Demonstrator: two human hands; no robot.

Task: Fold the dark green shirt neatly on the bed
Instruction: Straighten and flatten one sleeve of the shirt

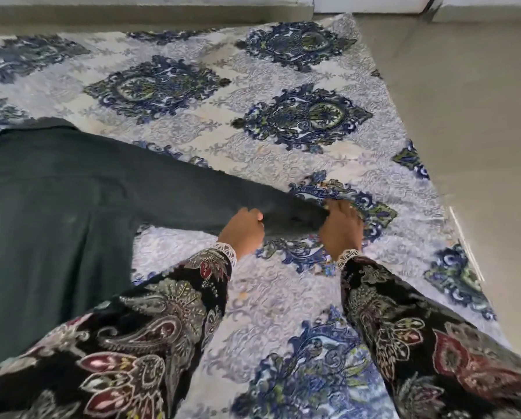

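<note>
**Bed surface and what lies on it**

I see the bed (pixel 283 152) covered by a pale grey-white sheet printed with dark blue and green medallions, filling most of my view. Its far edge meets a grey ledge, and its right edge runs diagonally beside bare grey floor (pixel 464 101). The dark green shirt (pixel 57 207) lies flat on the bed's left portion, its body spread there and one sleeve (pixel 223 201) stretched rightward toward the bed's right edge. The sleeve's cuff end rests on a medallion. Right of the shirt, the sheet shows slight wrinkles.
</note>
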